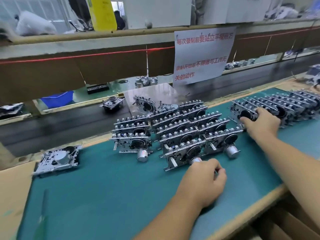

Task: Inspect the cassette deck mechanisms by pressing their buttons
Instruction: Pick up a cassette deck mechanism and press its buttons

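Several metal cassette deck mechanisms stand upright in rows on the teal mat [103, 196]. My left hand [205, 181] has its fingers curled at the silver motor of the front-most mechanism [180, 154]; what it pinches is hidden. My right hand [261, 122] reaches to a second row of mechanisms [285, 108] at the right and grips the nearest one [242, 111] by its front. A single mechanism [58, 159] lies flat at the mat's left edge.
A dark conveyor belt [60, 125] runs behind the mat with one mechanism [111, 103] on it. A white paper notice [202, 54] hangs above. A blue bin [58, 99] sits beyond the belt. Cardboard [13, 196] lies at the left.
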Demonstrator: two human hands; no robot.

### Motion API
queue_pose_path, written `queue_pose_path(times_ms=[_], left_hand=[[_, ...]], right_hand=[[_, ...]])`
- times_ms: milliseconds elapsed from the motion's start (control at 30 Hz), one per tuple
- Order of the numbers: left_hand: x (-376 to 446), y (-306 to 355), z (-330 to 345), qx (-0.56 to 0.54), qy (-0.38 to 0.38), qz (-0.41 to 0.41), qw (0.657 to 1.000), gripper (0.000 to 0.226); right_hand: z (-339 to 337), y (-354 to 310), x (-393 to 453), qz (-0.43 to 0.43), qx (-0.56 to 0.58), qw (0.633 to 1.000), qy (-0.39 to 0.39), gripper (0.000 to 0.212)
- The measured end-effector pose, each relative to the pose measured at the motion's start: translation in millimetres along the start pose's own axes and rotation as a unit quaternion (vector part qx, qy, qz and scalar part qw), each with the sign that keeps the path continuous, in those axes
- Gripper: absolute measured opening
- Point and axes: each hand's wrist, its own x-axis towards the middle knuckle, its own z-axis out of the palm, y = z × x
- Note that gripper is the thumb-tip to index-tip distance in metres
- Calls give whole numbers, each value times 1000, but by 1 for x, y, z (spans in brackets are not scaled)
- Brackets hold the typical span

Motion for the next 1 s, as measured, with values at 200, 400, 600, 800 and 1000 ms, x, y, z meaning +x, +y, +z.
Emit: queue_pose_path(times_ms=[200, 400, 600, 800, 1000], left_hand=[[-3, 5, -4, 34, 3, 21, 999, 21], [-65, -17, -68, -60, 89, 112, 988, 13], [-107, -91, -184, -188, 378, -62, 904, 21], [-94, -118, -191, -340, 362, -150, 855, 17], [-92, -126, -197, -389, 337, -173, 840, 20]], right_hand=[[-24, -9, -15, -20, -66, 997, -32, 67], [-79, -73, -60, -101, -239, 966, 13, 67], [-32, -227, -125, -354, -28, 921, -158, 54], [84, -310, -114, -360, -215, 878, -231, 57], [113, -314, -93, -332, -263, 879, -219, 62]])
